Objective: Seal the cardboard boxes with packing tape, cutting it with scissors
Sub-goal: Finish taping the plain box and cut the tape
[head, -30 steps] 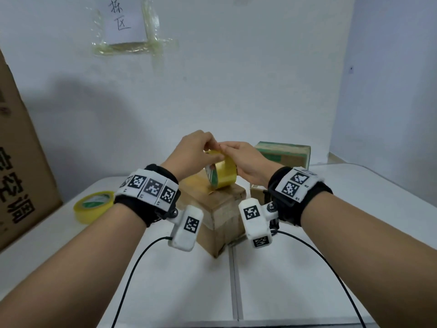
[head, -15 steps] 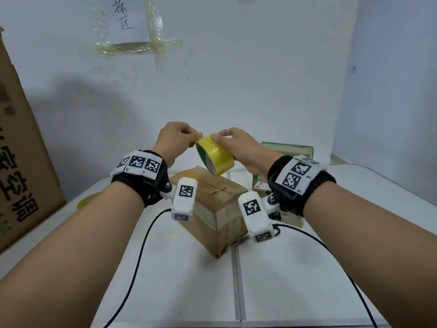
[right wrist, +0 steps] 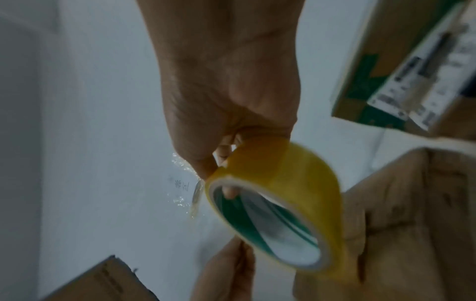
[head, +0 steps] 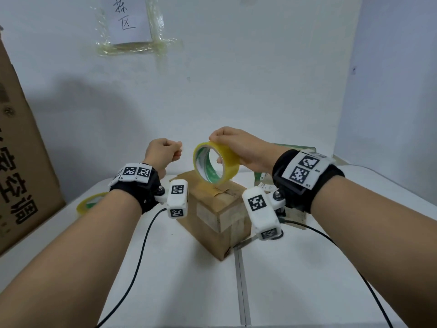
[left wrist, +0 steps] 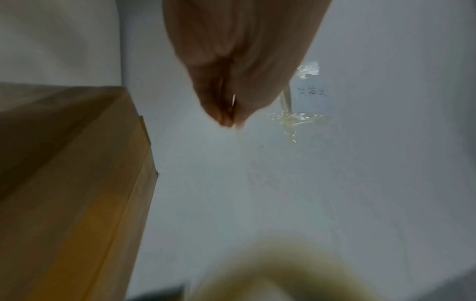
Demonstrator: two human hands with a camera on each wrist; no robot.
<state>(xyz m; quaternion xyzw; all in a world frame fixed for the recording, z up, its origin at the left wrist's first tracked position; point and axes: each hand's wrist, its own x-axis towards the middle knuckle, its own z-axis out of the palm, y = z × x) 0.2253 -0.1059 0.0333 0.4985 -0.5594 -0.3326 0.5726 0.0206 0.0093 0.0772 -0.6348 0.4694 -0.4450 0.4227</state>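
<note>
Hands part now: right hand (head: 238, 147) grips the tape roll (head: 214, 163), left hand (head: 163, 151) pinches leftward, seemingly drawing out tape over the box (head: 220, 209).

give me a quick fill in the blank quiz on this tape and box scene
1. The tape roll is held by the ____ hand.
2. The roll is held in the air above the small ____.
3. A second roll lies on the table to the person's ____.
4. The paper note is taped to the ____.

Missing words: right; box; left; wall
</note>
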